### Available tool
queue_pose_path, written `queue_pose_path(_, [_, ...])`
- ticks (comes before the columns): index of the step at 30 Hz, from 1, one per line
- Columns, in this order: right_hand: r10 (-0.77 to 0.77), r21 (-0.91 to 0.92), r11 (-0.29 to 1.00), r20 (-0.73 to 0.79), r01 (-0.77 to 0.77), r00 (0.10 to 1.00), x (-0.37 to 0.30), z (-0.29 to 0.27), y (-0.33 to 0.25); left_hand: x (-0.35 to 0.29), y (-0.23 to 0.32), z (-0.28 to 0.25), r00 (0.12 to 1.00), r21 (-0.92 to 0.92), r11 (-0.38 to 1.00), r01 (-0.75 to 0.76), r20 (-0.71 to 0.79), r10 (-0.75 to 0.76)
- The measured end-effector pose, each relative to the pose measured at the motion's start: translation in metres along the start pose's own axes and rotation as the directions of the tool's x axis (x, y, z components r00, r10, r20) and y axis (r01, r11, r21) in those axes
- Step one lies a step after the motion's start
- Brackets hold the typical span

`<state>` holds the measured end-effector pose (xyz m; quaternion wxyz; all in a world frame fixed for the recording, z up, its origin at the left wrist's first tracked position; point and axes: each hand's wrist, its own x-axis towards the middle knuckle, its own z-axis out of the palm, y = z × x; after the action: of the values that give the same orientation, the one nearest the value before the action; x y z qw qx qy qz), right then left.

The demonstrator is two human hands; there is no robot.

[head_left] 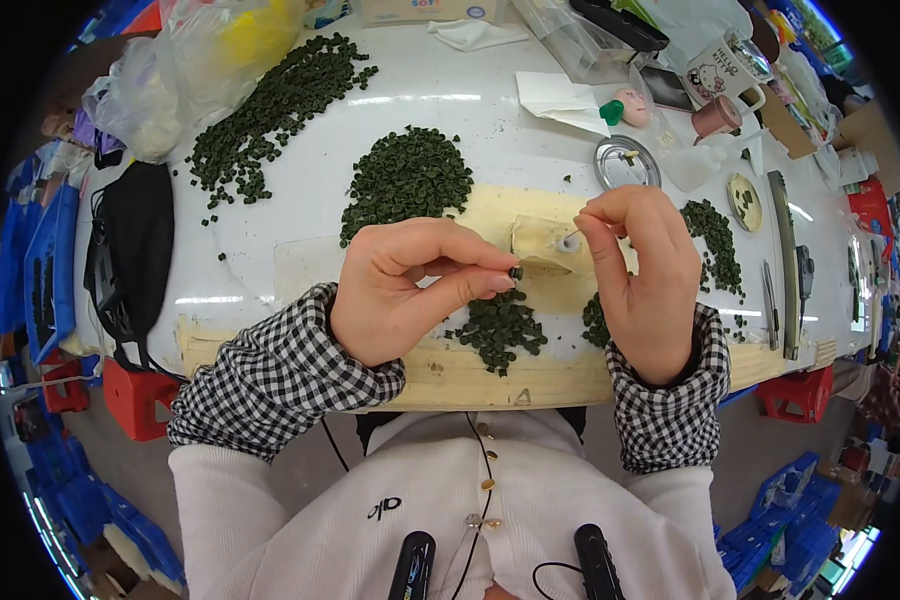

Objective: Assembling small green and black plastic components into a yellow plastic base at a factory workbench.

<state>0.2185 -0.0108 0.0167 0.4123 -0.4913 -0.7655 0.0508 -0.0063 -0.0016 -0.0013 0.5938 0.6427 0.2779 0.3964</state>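
My left hand [400, 285] pinches a small dark green piece [516, 273] between thumb and forefinger. Close to its fingertips stands a cream-coloured block [536, 243] with a small whitish tip [568, 242] sticking out. My right hand [652, 285] is closed in a pinch just right of that tip; whatever lies between its fingers is too small to make out. Below the hands is a small heap of green pieces [500, 332], and another heap [595, 322] is partly hidden by my right hand. Beyond my left hand lies a larger pile of the same pieces [408, 182].
A long spread of green pieces [280, 115] lies far left, beside plastic bags [170, 90] and a black cloth bag [135, 255]. To the right are more pieces [712, 240], a round metal lid [627, 164], tweezers [771, 305], a white mug [718, 76] and a pink cup [715, 120].
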Motion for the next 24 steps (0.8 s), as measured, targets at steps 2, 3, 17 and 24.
queue_pose_path(2, [-0.034, -0.085, 0.995, 0.089, 0.041, 0.995, 0.000, -0.001, 0.001, 0.000, 0.000, -0.001, 1.000, -0.005, 1.000, -0.006, -0.007, 0.006])
queue_pose_path(3, [-0.047, -0.127, 0.990, 0.134, 0.064, 0.990, 0.000, -0.002, 0.000, 0.000, 0.001, -0.001, 1.000, -0.011, 1.000, -0.008, -0.013, 0.008])
queue_pose_path(17, [-0.022, 0.395, 0.916, 0.239, -0.076, 0.971, -0.018, -0.003, -0.032, -0.002, -0.002, 0.000, 0.993, -0.102, 0.992, -0.071, -0.098, 0.061])
queue_pose_path(24, [-0.102, 0.379, 0.925, 0.244, 0.002, 0.964, -0.016, -0.001, -0.028, -0.003, -0.002, -0.002, 0.994, -0.079, 0.994, -0.077, -0.081, 0.070])
